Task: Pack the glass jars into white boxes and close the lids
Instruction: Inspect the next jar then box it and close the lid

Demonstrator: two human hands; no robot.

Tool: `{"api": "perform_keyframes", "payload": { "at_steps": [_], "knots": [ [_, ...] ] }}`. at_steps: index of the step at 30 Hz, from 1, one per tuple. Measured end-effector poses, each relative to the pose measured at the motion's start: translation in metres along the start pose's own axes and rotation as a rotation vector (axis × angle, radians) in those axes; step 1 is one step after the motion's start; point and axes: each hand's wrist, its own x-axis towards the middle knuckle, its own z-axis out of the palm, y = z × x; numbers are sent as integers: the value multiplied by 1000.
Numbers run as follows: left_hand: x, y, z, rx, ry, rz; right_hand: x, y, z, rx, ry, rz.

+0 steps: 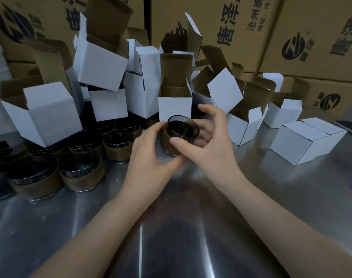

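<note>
Glass jar (179, 135) tilts over the bench (171, 227); our left hand (149, 155) curls round its side; our right hand (211, 147) pinches its front. White box (175, 109) stands open behind.

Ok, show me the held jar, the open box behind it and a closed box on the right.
glass jar (182, 127), head view, open mouth.
open white box (175, 108), head view, front wall.
closed white box (305, 131), head view, upper face.

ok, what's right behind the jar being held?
An upright white box, lid flap raised, brown inside. The jar covers part of its lower front edge. Whether anything is in it cannot be seen.
</note>
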Motion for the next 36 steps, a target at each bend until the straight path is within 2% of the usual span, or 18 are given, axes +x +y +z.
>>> {"api": "perform_keyframes", "payload": {
  "at_steps": [13,20,27,36],
  "knots": [
    [-1,-5,0,-44,45,10,-2,-4,1,-37,-122,-21],
    [1,-7,-2,-54,103,3,0,-1,1,39,-249,79],
    [0,-5,-3,-51,121,26,0,-2,1,92,-227,95],
    [-1,-3,-2,-64,98,44,-1,-5,1,137,-204,22]
  ]
}}
